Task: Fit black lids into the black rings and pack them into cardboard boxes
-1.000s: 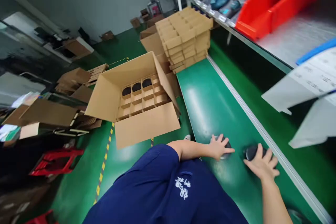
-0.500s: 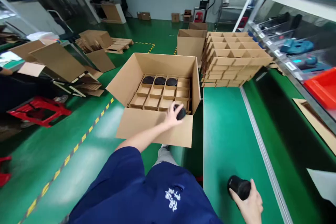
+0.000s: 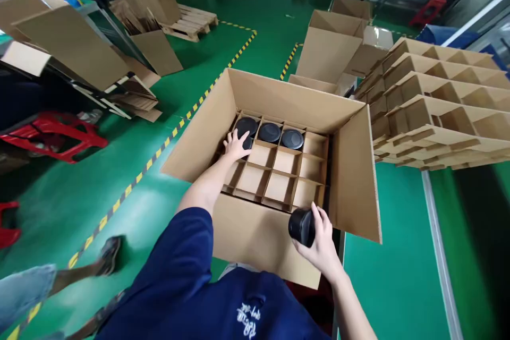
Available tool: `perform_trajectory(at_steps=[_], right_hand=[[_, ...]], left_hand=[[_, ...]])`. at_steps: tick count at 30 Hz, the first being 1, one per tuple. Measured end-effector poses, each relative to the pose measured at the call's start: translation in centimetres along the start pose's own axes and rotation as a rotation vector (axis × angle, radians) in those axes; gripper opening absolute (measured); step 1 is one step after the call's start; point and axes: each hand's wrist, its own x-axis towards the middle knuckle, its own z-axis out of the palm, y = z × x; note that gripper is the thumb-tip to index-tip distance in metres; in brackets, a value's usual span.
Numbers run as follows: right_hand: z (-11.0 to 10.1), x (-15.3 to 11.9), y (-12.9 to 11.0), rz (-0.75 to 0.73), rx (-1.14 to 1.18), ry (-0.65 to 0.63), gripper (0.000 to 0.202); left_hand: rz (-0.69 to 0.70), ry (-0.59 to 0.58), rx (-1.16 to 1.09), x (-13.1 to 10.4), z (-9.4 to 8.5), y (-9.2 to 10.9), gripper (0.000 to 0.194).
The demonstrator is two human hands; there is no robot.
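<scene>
An open cardboard box (image 3: 274,249) stands before me, split by cardboard dividers (image 3: 279,172) into square cells. Black round objects fill cells of the far row, among them a middle one (image 3: 269,132) and one further right (image 3: 292,139). My left hand (image 3: 236,147) is inside the box at the left, its fingers closed round a black round object (image 3: 247,143) in the second row's left cell, partly hidden. Over the near flap, my right hand (image 3: 319,236) grips another black cylinder (image 3: 302,227), tilted.
Stacked cardboard dividers (image 3: 446,101) stand on the green table (image 3: 390,276) at the right. Behind the box are more open cartons (image 3: 330,48). Red stools (image 3: 59,135) and a person's legs (image 3: 51,281) are at the left.
My left hand has moved left with its black object, down into a cell of the box. My right hand has brought its black cylinder from the table to the box's near edge. The view has shifted.
</scene>
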Motion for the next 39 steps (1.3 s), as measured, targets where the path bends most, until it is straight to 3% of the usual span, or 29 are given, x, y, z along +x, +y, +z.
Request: perform_trajectory(at_steps=[4,10,13,15,18,22,27,30,35,39], right_hand=[[0.4,10.0,0.5,0.034,-0.094,0.066,0.115],[0.8,27.2,5.9,0.304,-0.363,0.145,0.117],[1.2,33.4,8.0,0.391,-0.436,0.071,0.113],[1.6,35.9,8.9,0.424,-0.475,0.011,0.111],[2.2,37.6,10.0,0.437,-0.509,-0.067,0.114],[3.0,37.5,11.4,0.418,-0.546,-0.139,0.120],[4.7,36.5,12.6,0.412,-0.571,-0.183,0.086],[5.1,36.1,12.7,0.399,-0.582,-0.180,0.078],[4.0,36.1,11.2,0.364,-0.463,-0.145,0.076],[3.8,35.4,7.2,0.324,-0.342,-0.011,0.073]], left_hand=[[0.081,-0.014,-0.001,1.0,2.1,-1.7,0.083],[0.195,0.110,0.017,1.8,5.0,-4.2,0.069],[0.236,0.139,0.001,2.0,5.9,-4.7,0.065],[0.251,0.139,-0.018,2.0,6.4,-4.8,0.065],[0.255,0.158,-0.026,2.0,6.7,-4.9,0.065],[0.259,0.181,-0.009,1.9,6.9,-4.9,0.065],[0.280,0.158,0.003,2.0,6.9,-5.2,0.067],[0.286,0.112,0.012,2.1,6.9,-5.4,0.069],[0.251,0.051,0.096,2.6,6.5,-5.2,0.070],[0.217,-0.023,0.136,3.4,5.0,-5.1,0.071]])
